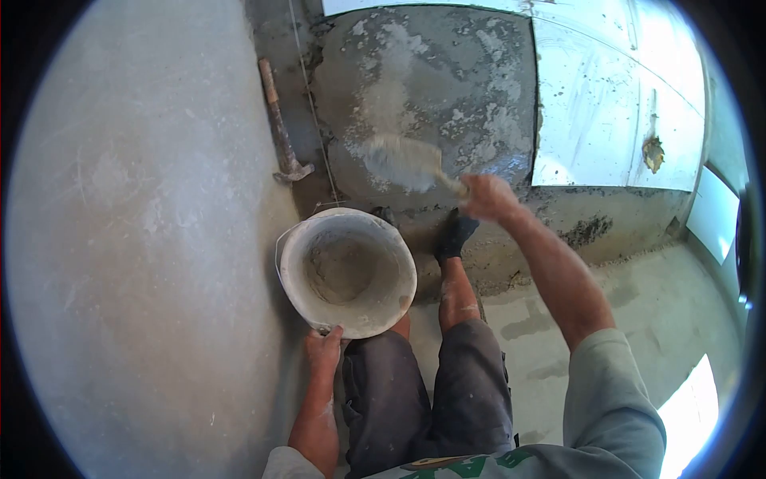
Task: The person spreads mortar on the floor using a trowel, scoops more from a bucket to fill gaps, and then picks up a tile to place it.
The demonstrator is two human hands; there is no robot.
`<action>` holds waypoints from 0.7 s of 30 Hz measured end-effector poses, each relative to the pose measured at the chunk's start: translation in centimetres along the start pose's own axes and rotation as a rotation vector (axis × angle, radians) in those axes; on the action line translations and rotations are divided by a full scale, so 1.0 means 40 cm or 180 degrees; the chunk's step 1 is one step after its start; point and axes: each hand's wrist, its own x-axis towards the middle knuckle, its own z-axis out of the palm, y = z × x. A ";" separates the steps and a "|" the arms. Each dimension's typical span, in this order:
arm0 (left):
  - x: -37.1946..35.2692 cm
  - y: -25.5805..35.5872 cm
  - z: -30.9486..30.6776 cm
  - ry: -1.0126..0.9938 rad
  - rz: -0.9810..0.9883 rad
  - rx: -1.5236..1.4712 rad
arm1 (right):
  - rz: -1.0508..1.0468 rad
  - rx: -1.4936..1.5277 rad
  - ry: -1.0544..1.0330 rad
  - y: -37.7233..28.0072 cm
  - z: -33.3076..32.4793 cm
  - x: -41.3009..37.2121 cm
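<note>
My left hand grips the near rim of a whitish bucket, which is tilted so its mouth faces me. Grey cement-like material lies in its bottom. In my right hand is the handle of a trowel, its blade blurred by motion. The blade is over a patch of grey mortar bed with pale powder scattered across it. My right hand is to the right of the bucket, in front of my foot.
A hammer with a wooden handle lies along the left wall. Beside it runs a taut string. White tiles border the mortar at the right, with a hole in one. A step edge drops toward the lower floor.
</note>
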 end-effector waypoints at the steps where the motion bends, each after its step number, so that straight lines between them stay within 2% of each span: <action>1: 0.002 0.010 -0.003 -0.0044 0.0158 0.0191 | -0.0016 0.0037 -0.0057 0.015 0.026 -0.023; 2: 0.013 -0.011 -0.010 -0.0094 0.0182 0.0197 | 0.0032 0.0041 -0.0030 0.030 0.057 -0.048; 4: 0.034 -0.050 -0.008 -0.0212 0.0186 0.0193 | 0.0363 0.0747 0.0145 0.065 0.108 -0.090; 8: 0.014 0.004 0.031 -0.0340 0.0033 0.0226 | 0.0526 0.0739 0.0048 0.133 0.133 -0.097; 10: 0.011 0.006 0.040 -0.0310 0.0025 0.0184 | 0.0875 0.1028 0.0481 0.132 0.100 -0.063; 13: 0.004 0.014 0.060 -0.0281 0.0086 0.0282 | 0.0661 0.0787 0.0489 0.136 0.042 -0.021; 17: -0.021 0.043 0.078 -0.0343 0.0058 0.0565 | 0.0717 0.0976 0.0695 0.135 0.018 -0.034; 19: -0.029 0.073 0.091 -0.0242 0.0182 0.0978 | 0.0547 0.0821 0.0325 0.144 0.030 -0.070; 21: -0.050 0.103 0.109 -0.0242 0.0185 0.0931 | 0.0618 0.0957 0.0272 0.166 0.066 -0.120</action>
